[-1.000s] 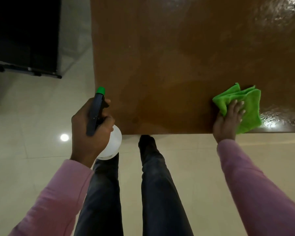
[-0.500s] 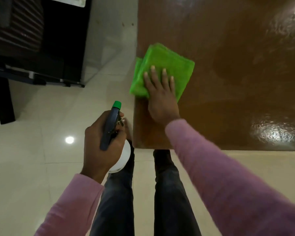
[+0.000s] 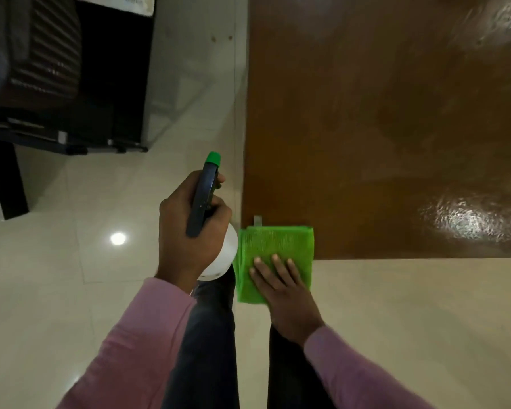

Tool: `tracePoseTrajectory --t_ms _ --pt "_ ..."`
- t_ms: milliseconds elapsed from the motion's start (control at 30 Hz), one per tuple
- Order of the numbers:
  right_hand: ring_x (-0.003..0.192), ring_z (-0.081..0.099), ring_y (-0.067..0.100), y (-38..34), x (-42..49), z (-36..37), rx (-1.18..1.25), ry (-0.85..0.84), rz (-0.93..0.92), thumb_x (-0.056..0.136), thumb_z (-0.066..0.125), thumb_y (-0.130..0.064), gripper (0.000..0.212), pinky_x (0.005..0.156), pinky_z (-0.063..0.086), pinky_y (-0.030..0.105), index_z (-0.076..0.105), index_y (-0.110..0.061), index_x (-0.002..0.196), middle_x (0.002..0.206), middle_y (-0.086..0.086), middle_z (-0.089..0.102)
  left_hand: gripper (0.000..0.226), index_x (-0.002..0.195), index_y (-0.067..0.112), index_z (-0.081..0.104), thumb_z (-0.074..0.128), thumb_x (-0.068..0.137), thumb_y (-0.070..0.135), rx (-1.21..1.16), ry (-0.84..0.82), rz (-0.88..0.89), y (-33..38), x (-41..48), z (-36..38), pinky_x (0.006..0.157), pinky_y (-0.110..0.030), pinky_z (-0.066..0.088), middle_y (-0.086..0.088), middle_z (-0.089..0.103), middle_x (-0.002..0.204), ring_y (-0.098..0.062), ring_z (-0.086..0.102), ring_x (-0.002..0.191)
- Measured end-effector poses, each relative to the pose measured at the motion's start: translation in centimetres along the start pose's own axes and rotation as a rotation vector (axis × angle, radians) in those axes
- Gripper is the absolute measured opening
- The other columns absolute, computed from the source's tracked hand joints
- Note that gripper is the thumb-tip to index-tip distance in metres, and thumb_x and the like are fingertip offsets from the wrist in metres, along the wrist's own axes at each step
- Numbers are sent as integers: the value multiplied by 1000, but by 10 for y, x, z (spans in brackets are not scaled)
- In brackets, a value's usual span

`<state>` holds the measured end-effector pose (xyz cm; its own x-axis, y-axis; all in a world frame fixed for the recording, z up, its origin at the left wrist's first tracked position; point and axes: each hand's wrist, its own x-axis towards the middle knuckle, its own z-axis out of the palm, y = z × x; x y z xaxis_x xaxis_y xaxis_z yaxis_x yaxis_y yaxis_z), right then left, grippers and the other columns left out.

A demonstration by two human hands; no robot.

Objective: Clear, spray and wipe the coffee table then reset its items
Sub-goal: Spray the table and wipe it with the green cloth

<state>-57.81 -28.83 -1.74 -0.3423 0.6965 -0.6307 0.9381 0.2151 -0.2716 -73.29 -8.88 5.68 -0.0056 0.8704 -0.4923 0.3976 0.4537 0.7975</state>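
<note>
Right hand (image 3: 286, 293) lies flat, fingers spread, on the green cloth (image 3: 273, 252) at the near-left corner of the brown bench (image 3: 381, 128), cloth hanging past the near edge. Left hand (image 3: 189, 231), grip wrapped around the spray bottle (image 3: 208, 202), holds it over the floor (image 3: 71, 261) just left of the bench.

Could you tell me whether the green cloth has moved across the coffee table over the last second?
Yes. The green cloth went from the near right edge to the coffee table's near left corner, now overhanging it.
</note>
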Motion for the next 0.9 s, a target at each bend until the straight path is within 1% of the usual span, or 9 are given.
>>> tracePoseTrajectory --t_ms 100,167,267,367,567,633,700,767,900 --pt "136 39 26 1 -13 10 55 -60 17 78 43 -21 69 118 6 43 37 -23 146 152 -5 36 28 100 21 63 58 76 7 2 -10 7 4 10 -3 68 -48 55 -4 66 77 -30 63 63" --pt "135 41 25 7 -10 2 95 -30 15 78 44 -21 68 119 4 41 37 -23 146 153 -5 32 28 101 21 64 58 77 7 -21 -11 -3 7 15 -5 68 -49 56 -1 65 76 -29 63 63" --pt "145 22 30 27 26 -25 187 136 210 76 57 -17 81 118 6 49 24 -19 151 159 -2 14 28 103 20 64 60 80 4 -7 -12 -4 8 22 -7 68 -49 56 -1 65 73 -28 63 62" --pt "147 0 30 67 95 -76 240 354 379 82 51 -17 80 118 1 52 14 -18 153 160 -1 6 33 106 19 64 62 84 -6 33 -44 -2 9 27 -1 71 -49 56 0 66 79 -27 63 65" --pt "148 4 35 179 192 -179 203 499 456 84 46 -17 75 117 0 53 17 -16 153 161 4 11 27 103 28 61 59 80 14 55 -91 48 28 37 24 67 -28 54 3 65 84 -20 63 66" --pt "147 4 36 202 206 -196 154 503 417 86 46 -17 73 117 1 54 16 -16 153 161 4 10 25 100 29 60 58 79 15 63 -91 62 34 43 38 66 -29 55 1 64 82 -22 62 66" --pt "147 5 37 208 188 -185 80 491 307 83 50 -14 77 117 3 55 17 -15 153 161 5 10 25 100 28 61 57 79 13 39 -66 53 42 47 54 65 -43 57 3 63 81 -27 61 66" --pt "147 3 37 194 143 -147 26 424 166 78 56 -10 85 117 3 56 18 -16 153 161 5 9 27 98 31 62 57 79 13 12 -33 48 55 52 69 62 -52 54 2 62 83 -32 59 64" --pt "147 2 27 172 28 -55 6 249 -18 76 57 -19 89 116 8 53 13 -23 153 159 -2 10 29 102 33 62 59 81 13 -12 -25 66 84 61 100 63 -54 54 -5 63 80 -33 59 65"
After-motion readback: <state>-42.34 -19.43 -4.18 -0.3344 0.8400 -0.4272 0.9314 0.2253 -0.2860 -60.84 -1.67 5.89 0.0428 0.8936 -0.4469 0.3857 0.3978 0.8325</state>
